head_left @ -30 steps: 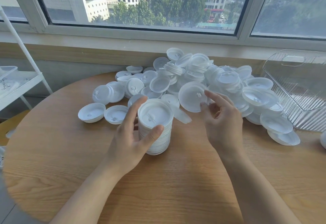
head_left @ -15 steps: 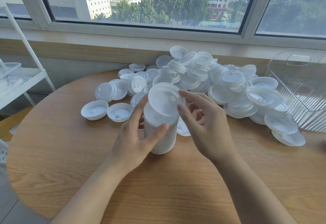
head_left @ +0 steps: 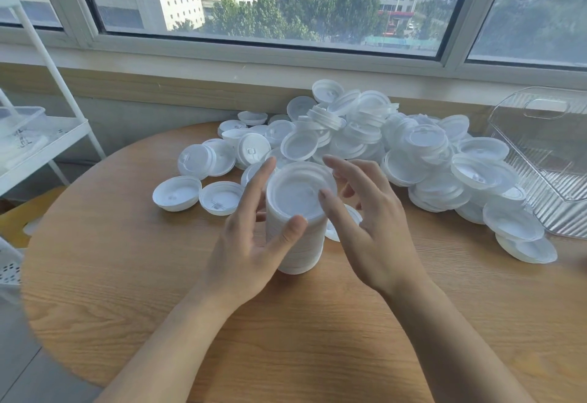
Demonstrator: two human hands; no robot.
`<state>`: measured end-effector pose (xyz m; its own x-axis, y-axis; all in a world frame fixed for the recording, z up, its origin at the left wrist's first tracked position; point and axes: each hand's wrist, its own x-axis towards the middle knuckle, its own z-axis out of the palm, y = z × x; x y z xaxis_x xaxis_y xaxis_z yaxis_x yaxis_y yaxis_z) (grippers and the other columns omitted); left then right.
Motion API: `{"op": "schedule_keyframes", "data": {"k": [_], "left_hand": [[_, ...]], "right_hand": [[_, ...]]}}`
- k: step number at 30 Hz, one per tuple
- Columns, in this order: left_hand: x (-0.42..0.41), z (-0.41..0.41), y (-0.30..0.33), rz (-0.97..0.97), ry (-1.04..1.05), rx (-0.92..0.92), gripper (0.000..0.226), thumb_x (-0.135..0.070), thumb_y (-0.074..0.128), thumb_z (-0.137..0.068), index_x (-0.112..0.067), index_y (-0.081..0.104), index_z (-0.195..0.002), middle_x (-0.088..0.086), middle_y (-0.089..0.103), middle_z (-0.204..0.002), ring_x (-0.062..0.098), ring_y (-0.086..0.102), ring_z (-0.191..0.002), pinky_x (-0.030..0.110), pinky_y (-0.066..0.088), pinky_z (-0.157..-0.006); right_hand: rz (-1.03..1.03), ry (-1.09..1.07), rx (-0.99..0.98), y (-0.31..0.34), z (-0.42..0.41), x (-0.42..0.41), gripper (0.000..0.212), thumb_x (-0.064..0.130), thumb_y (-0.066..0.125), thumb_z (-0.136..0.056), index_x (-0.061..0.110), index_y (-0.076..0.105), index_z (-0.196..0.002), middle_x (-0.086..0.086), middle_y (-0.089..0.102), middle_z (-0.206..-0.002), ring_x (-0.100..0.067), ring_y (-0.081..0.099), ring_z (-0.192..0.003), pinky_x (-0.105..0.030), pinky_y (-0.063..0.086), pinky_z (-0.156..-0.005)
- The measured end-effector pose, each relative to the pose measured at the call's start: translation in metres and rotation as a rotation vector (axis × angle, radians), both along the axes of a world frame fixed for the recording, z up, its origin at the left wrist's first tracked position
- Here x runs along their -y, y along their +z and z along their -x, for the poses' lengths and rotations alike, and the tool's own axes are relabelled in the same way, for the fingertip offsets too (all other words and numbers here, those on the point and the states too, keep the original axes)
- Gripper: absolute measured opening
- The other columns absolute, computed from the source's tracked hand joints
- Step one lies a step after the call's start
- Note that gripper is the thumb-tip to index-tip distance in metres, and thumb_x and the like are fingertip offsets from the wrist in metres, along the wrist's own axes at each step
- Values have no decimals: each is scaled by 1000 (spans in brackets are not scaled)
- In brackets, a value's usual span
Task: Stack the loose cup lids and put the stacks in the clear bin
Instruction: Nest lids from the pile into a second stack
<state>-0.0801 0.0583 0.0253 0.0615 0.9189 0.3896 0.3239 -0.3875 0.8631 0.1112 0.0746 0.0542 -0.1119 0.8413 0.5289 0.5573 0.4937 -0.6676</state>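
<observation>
A tall stack of white cup lids (head_left: 297, 237) stands upright on the round wooden table (head_left: 143, 291), in front of me. My left hand (head_left: 251, 247) holds it, with the thumb on the front rim and the index finger up the left side. My right hand (head_left: 368, 221) is beside the stack's right side with its fingers spread and loose. Its thumb tip touches the top lid. A large pile of loose lids (head_left: 400, 148) lies behind the stack. The clear bin (head_left: 562, 193) sits at the right edge, tipped with its opening towards the pile.
Two single lids (head_left: 176, 193) lie upside down to the left of the stack. A white shelf rack (head_left: 41, 145) stands beyond the table's left edge. The window sill and wall run just behind the pile.
My right hand took a lid from the pile, carried it left and set it on top of the stack. Its fingers have now loosened. My left hand stayed on the stack.
</observation>
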Motion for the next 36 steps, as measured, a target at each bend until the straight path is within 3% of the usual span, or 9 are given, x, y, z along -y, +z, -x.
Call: {"op": "schedule_keyframes", "data": {"k": [4,8,13,18,24,30,33,36], "left_hand": [[0,-1,1,2,2,17,80,-68,56,-91,-42,30,-161,-35,53,-146,-3,53,-136,14,42,-105],[-2,0,-1,10,-1,20,78,-69,56,-92,-42,32,-161,-22,57,-148,0,55,-134,12,42,-105],[-3,1,-2,1,-11,18,79,-69,56,-92,-39,33,-161,-18,63,-142,3,58,-132,15,44,-104],[-3,0,-3,8,-23,41,79,-74,55,-91,-40,35,-159,-18,65,-137,4,60,-129,13,46,-100],[-3,-4,-3,49,-33,66,63,-66,61,-93,-52,36,-149,-27,64,-133,-1,60,-126,7,44,-95],[-4,-1,-6,35,-24,71,71,-72,57,-90,-49,36,-153,-17,64,-139,7,61,-128,17,48,-100],[-4,2,-6,34,-3,74,77,-83,54,-87,-50,35,-154,-17,61,-140,7,60,-129,21,45,-101],[-4,3,-6,41,-3,61,78,-83,53,-86,-52,33,-155,-18,61,-141,7,59,-129,22,44,-101]], "right_hand": [[57,41,31,-7,2,-4,53,56,44,-103,30,57,-147,20,55,-128,-5,56,-115,-32,47,-100],[42,52,-2,-8,0,-3,55,52,50,-104,37,43,-156,22,53,-128,-6,58,-111,-25,45,-97],[25,47,30,-11,-1,-5,52,56,45,-105,32,53,-151,24,54,-131,-5,57,-116,-36,48,-103],[47,47,59,-17,-4,-6,57,60,40,-104,31,52,-152,24,55,-130,-7,57,-115,-33,48,-100],[135,79,8,-25,-7,-10,62,67,43,-100,36,50,-153,21,58,-125,-10,57,-113,-30,47,-94],[146,121,9,-28,-15,-11,60,63,41,-102,39,42,-157,20,56,-132,-10,55,-121,-28,44,-101],[179,24,-54,-35,-26,-20,54,56,44,-105,36,45,-155,21,57,-130,-5,54,-123,-35,45,-107],[256,-96,113,-42,-35,-29,59,48,57,-102,36,40,-157,16,54,-143,-10,43,-136,-40,35,-118]]}}
